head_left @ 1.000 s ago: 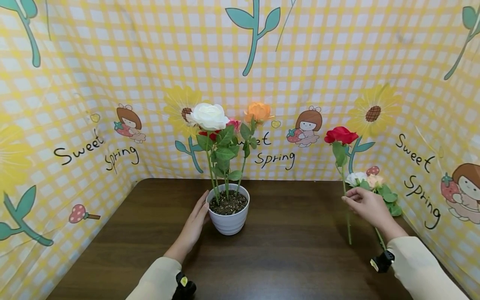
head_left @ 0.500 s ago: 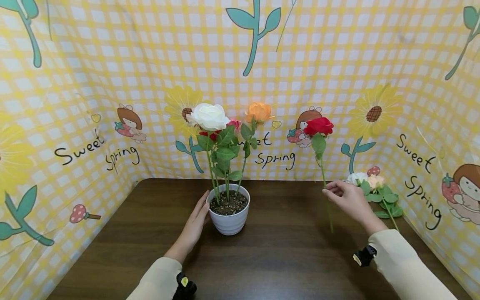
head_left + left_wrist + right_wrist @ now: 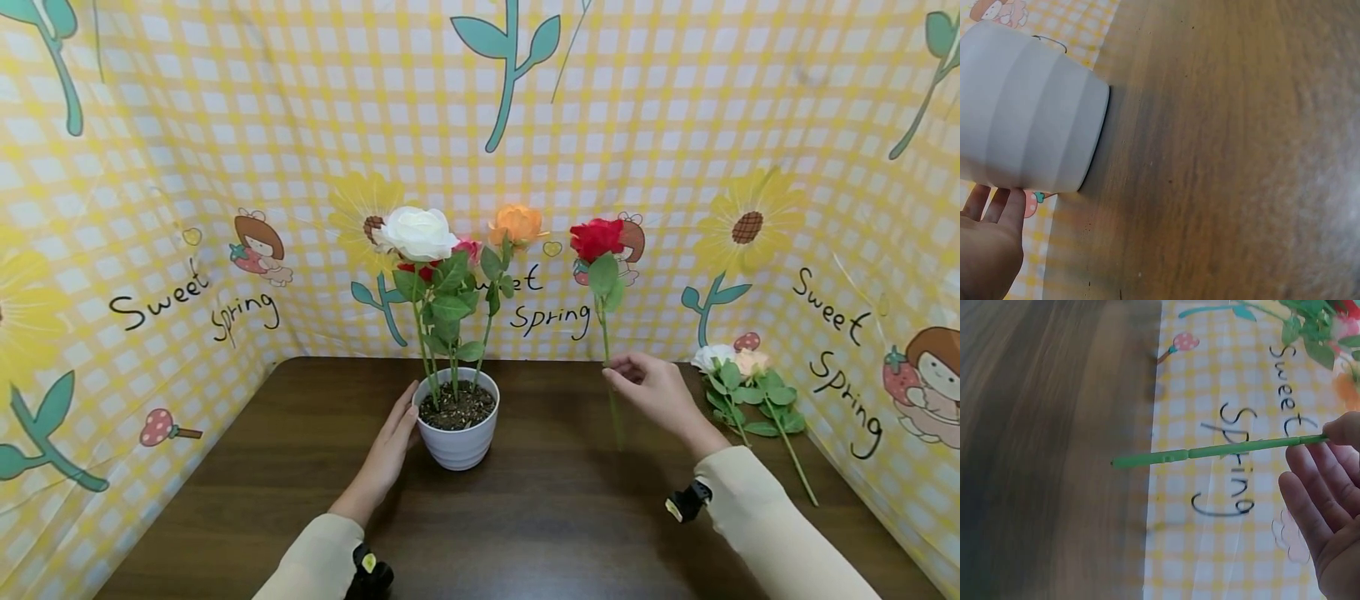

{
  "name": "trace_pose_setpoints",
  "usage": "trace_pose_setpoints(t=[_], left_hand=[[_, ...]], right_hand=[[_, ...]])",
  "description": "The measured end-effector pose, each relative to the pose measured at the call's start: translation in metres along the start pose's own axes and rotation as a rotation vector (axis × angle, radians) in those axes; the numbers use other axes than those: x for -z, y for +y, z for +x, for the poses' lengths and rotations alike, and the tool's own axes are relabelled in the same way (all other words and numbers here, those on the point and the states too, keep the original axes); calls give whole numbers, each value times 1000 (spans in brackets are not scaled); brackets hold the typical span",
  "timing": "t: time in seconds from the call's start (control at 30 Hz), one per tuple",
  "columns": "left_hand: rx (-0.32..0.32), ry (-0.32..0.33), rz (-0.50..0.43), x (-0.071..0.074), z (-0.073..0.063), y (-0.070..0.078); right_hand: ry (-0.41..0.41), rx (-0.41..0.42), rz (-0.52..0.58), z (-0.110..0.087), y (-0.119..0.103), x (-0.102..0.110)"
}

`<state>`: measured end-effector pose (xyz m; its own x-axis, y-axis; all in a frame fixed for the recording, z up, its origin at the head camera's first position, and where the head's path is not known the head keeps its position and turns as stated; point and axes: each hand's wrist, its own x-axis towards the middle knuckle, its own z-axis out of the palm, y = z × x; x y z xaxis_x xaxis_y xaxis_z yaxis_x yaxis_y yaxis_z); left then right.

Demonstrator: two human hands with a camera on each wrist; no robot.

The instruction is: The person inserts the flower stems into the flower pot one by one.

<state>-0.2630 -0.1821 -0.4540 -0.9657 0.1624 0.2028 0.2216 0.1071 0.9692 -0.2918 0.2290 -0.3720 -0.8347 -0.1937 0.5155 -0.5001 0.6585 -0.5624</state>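
Observation:
A white ribbed flowerpot (image 3: 457, 446) with dark soil stands on the table left of centre. In it stand a white rose (image 3: 417, 233), an orange rose (image 3: 517, 225) and partly hidden red and pink blooms among green leaves. My left hand (image 3: 382, 450) rests its straight fingers against the pot's left side; the left wrist view shows the fingertips touching the pot wall (image 3: 1029, 119). To the right of the pot, my right hand (image 3: 652, 392) pinches a red rose (image 3: 597, 242) by its stem. The bare lower stem (image 3: 1210, 452) points down, clear of the table.
On the right of the brown table (image 3: 525, 517) lie a white rose (image 3: 714, 358) and a peach rose (image 3: 752, 363) with leafy stems. A yellow checked cloth (image 3: 637, 100) with printed flowers and figures surrounds the table at the back and sides.
My right hand has carried the red rose leftward toward the pot, uncovering the stems of the two lying roses. The left hand and the pot have stayed in place.

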Motion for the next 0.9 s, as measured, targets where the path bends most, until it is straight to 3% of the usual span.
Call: trace_pose_setpoints(t=[0.9], left_hand=[[1, 5, -2, 0, 0, -1]], right_hand=[[14, 169, 331, 39, -80, -44]])
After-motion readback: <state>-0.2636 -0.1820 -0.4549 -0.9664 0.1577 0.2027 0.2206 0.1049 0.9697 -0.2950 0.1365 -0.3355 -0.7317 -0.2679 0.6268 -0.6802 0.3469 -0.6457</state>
